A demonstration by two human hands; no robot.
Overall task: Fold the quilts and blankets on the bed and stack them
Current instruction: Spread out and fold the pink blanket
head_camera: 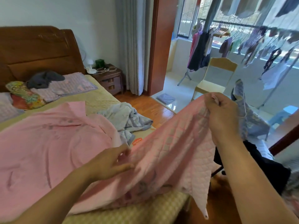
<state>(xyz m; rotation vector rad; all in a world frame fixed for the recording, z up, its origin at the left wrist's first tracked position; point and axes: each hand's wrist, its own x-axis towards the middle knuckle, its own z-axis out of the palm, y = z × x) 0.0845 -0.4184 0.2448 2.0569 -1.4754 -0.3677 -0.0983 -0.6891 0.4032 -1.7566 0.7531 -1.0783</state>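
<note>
Hands: right (222, 113) grips pink quilt (48, 143) edge raised, left (111, 162) pinches it; blue blanket (126, 118) beyond

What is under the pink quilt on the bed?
Under the pink quilt lies a yellow checked mattress pad, showing at the near edge and beyond. The blue blanket is partly tucked beneath its edge. Whatever else lies under the quilt's middle is hidden.

Right hand (221, 113) raised, gripping; left hand (111, 162) pinching (lower).
</note>
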